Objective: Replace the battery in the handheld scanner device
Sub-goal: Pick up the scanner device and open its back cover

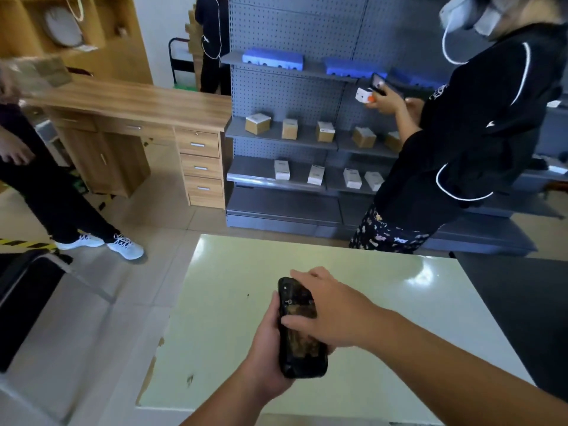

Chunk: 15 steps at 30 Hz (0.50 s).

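Gripping the black rectangular handheld scanner (pixel 302 348) from below, your left hand (pixel 266 342) curls around it; your right hand (pixel 329 309) clasps it above, thumb pressing its face.

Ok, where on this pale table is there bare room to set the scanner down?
The table is bare from your hands up to its far edge, bare between your right hand and the dark counter, and bare from the left hand to the chipped edge. Only the near middle is crowded, where both hands hold the scanner.
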Tool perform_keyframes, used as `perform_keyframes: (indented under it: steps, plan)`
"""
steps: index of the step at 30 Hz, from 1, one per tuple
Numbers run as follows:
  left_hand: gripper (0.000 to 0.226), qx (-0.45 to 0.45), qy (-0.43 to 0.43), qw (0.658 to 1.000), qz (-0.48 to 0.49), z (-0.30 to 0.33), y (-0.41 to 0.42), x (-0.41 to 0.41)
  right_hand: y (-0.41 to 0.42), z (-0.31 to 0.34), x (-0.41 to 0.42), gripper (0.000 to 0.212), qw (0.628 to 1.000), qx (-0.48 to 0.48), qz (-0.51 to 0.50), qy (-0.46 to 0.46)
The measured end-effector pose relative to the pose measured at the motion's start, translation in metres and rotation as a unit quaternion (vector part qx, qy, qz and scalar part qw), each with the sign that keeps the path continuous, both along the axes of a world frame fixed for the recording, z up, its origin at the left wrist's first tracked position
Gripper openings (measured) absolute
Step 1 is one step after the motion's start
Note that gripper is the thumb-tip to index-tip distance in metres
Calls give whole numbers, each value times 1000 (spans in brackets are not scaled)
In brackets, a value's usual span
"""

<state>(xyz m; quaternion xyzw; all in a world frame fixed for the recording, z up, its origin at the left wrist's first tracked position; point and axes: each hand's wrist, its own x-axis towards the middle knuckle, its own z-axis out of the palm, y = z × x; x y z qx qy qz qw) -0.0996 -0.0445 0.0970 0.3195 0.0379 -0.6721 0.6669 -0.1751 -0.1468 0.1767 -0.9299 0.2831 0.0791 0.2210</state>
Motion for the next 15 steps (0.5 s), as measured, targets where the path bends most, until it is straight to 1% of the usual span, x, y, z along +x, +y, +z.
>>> perform_keyframes:
  steps: [2,6,9,12,15]
  plan:
    - [68,-18,7,1000,3,-1,3,-2,-20,9,-12,57,998,28,45,-26]
    - [70,-58,13,998,-20,6,6,-9,-45,15,-24,42,989,-16,142,-40]
    - [70,-74,13,997,-25,9,7,-13,-49,17,-25,27,979,-39,198,-42]
    - [71,-76,19,996,-32,13,11,-14,-49,21,-26,27,972,-62,226,-34]
    - [71,-72,30,997,-30,15,16,-15,-46,20,-27,39,960,-116,254,-24]
